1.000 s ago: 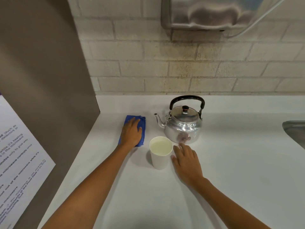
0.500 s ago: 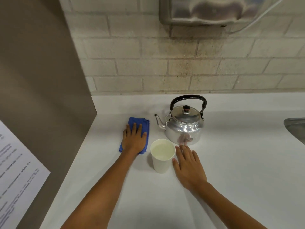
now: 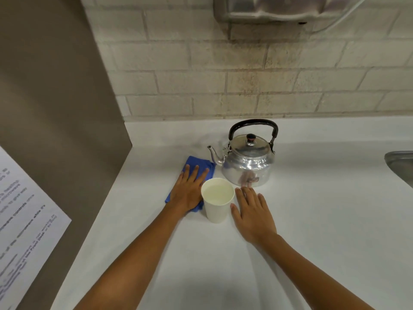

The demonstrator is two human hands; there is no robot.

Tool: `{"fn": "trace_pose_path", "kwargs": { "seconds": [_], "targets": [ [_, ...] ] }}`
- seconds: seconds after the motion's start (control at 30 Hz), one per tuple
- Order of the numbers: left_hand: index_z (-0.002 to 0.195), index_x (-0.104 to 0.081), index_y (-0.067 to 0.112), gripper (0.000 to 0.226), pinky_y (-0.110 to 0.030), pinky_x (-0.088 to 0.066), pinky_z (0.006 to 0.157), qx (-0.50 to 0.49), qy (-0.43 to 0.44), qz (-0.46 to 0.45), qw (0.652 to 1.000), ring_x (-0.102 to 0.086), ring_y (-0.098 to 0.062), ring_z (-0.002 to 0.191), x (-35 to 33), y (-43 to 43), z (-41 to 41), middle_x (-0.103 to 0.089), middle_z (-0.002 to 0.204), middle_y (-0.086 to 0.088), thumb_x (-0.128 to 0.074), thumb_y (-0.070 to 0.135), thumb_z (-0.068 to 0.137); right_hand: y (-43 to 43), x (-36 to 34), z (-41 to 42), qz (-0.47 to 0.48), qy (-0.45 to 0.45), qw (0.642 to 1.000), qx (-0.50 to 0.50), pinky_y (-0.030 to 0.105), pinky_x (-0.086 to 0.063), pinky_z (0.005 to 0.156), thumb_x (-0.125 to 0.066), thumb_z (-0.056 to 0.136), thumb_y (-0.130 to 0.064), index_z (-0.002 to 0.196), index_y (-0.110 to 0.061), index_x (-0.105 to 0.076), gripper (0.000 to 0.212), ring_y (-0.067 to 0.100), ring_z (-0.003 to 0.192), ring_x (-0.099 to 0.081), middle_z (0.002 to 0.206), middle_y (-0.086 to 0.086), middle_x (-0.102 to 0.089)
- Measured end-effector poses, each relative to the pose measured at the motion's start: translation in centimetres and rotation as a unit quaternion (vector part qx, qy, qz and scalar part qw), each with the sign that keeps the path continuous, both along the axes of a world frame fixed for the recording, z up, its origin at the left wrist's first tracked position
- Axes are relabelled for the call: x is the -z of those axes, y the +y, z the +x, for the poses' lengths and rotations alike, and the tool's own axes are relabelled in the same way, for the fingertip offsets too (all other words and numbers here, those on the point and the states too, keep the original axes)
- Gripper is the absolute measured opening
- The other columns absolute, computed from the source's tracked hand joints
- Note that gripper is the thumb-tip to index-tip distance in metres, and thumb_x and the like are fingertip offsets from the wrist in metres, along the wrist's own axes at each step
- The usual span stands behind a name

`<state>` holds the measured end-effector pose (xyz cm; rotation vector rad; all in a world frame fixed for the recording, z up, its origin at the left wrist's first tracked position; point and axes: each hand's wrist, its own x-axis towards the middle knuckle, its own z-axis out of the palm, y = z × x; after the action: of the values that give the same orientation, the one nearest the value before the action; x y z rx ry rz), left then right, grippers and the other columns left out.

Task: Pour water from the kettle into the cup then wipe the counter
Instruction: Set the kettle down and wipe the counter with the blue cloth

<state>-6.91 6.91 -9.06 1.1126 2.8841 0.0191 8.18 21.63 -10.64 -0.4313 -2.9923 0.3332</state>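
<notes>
A shiny metal kettle (image 3: 248,162) with a black handle stands upright on the white counter (image 3: 312,220), spout pointing left. In front of it sits a white paper cup (image 3: 218,204) with water inside. My left hand (image 3: 188,191) lies flat on a blue cloth (image 3: 196,166), pressing it onto the counter just left of the cup, fingers spread. My right hand (image 3: 253,214) rests palm down on the counter right of the cup, holding nothing, its fingertips near the kettle's base.
A brown panel (image 3: 55,108) with a printed paper sheet (image 3: 20,220) walls off the left side. A brick wall runs behind the counter, with a metal dispenser (image 3: 279,7) mounted above. A steel sink edge (image 3: 400,162) shows at the far right.
My left hand has slid the blue cloth to the right, up against the cup. The right hand, cup and kettle have stayed in place.
</notes>
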Motion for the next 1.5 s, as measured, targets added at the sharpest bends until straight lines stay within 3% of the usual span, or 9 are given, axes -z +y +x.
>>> {"fn": "trace_pose_path", "kwargs": {
  "seconds": [0.1,0.2,0.33,0.47,0.7,0.9,1.13,1.37,1.5],
  "targets": [
    [0.146,-0.005,0.026,0.052,-0.038,-0.005,0.119,0.052,0.008,-0.002,0.999,0.011,-0.030,0.144,0.9,-2.4,1.5,0.005,0.158,-0.003,-0.022,0.035,0.097,0.3,0.0,0.1,0.001,0.005,1.000,-0.003,0.039,-0.007,0.120,-0.017,0.097,-0.043,0.147,-0.016,-0.013,0.057,0.019,0.146,-0.008,0.158,0.005,-0.016],
    [0.145,-0.010,0.030,0.051,-0.032,-0.006,0.118,0.018,-0.014,0.035,0.999,0.007,-0.021,0.145,1.2,-5.9,1.4,0.001,0.158,0.003,-0.006,0.042,0.095,-0.1,0.1,0.0,-0.007,0.007,1.000,-0.008,0.039,-0.008,0.120,-0.018,0.097,-0.043,0.147,-0.016,-0.013,0.057,0.020,0.146,-0.009,0.158,0.005,-0.017],
    [0.146,-0.006,0.025,0.048,-0.035,-0.010,0.117,-0.064,-0.003,0.029,0.998,0.000,-0.027,0.145,0.4,-5.8,-0.2,-0.004,0.158,-0.003,-0.017,0.029,0.099,-0.5,0.0,0.0,-0.004,0.014,1.000,-0.008,0.040,-0.009,0.120,-0.020,0.097,-0.041,0.147,-0.014,-0.015,0.056,0.020,0.146,-0.009,0.157,0.006,-0.018],
    [0.146,0.000,0.018,0.050,-0.044,-0.003,0.118,-0.037,0.022,-0.041,0.998,0.007,-0.035,0.144,0.1,-2.6,0.7,0.003,0.158,-0.007,-0.014,0.027,0.099,-0.1,-0.3,0.2,0.000,0.018,1.000,-0.005,0.041,-0.012,0.120,-0.022,0.097,-0.040,0.146,-0.013,-0.017,0.056,0.021,0.145,-0.013,0.156,0.007,-0.021],
    [0.144,-0.007,0.032,0.048,-0.031,-0.008,0.116,-0.070,-0.020,0.075,0.995,0.003,-0.019,0.145,1.3,-9.4,4.1,-0.004,0.157,0.005,-0.020,0.033,0.099,-0.4,-0.3,0.4,0.002,0.014,1.000,-0.014,0.042,-0.013,0.120,-0.024,0.098,-0.038,0.145,-0.011,-0.019,0.055,0.023,0.144,-0.014,0.156,0.009,-0.022],
    [0.146,0.004,0.011,0.051,-0.044,-0.002,0.118,-0.138,0.019,-0.034,0.990,0.010,-0.034,0.143,0.6,-8.1,4.4,0.005,0.158,-0.010,-0.010,0.026,0.099,-0.3,-0.6,0.2,0.018,0.022,1.000,-0.012,0.043,-0.015,0.119,-0.024,0.098,-0.038,0.144,-0.009,-0.021,0.055,0.024,0.144,-0.017,0.154,0.011,-0.025],
    [0.144,-0.006,0.030,0.050,-0.027,-0.003,0.116,-0.089,0.020,0.112,0.990,0.003,-0.017,0.145,1.7,-11.3,13.1,-0.007,0.156,0.007,-0.011,0.042,0.096,-0.6,-0.6,0.3,0.015,0.015,1.000,-0.018,0.043,-0.015,0.119,-0.023,0.098,-0.038,0.145,-0.008,-0.020,0.056,0.025,0.143,-0.016,0.154,0.011,-0.024],
    [0.146,0.000,0.014,0.051,-0.040,-0.005,0.119,-0.218,0.015,0.015,0.976,0.008,-0.032,0.144,0.5,-9.7,11.7,0.003,0.158,-0.008,-0.016,0.027,0.099,-0.3,-0.6,0.5,0.020,0.021,0.999,-0.019,0.044,-0.017,0.118,-0.025,0.097,-0.037,0.144,-0.007,-0.021,0.056,0.026,0.143,-0.018,0.153,0.013,-0.026],
    [0.145,0.002,0.022,0.051,-0.035,0.002,0.118,-0.192,0.023,0.063,0.979,0.012,-0.027,0.144,1.4,-7.3,16.0,0.005,0.158,-0.003,-0.015,0.034,0.099,0.2,-0.4,0.6,0.026,0.019,0.999,-0.019,0.045,-0.019,0.116,-0.026,0.097,-0.037,0.143,-0.007,-0.023,0.055,0.027,0.141,-0.021,0.152,0.013,-0.028]
  ]
}}
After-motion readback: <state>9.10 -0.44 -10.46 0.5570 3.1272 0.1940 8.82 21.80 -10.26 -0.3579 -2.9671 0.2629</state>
